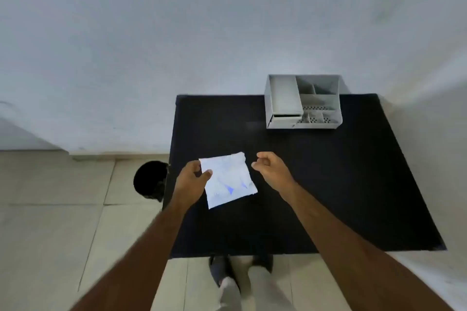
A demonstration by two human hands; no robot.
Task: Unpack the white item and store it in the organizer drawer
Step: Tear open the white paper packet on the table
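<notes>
A white packet [228,179] with blue marks is held over the left part of the black table [328,184]. My left hand [193,179] grips its left edge between thumb and fingers. My right hand [269,168] hovers just right of the packet's top corner, fingers curled with thumb and fingertips close together, holding nothing that I can see. The grey organizer [303,101] stands at the table's far edge, right of centre. Its drawer [284,120] at the lower left front appears slightly pulled out.
The organizer has several open compartments on its right side, some with perforated floors. A black round bin [150,180] stands on the tiled floor left of the table. A white wall rises behind the table. My legs and feet are below the table's near edge.
</notes>
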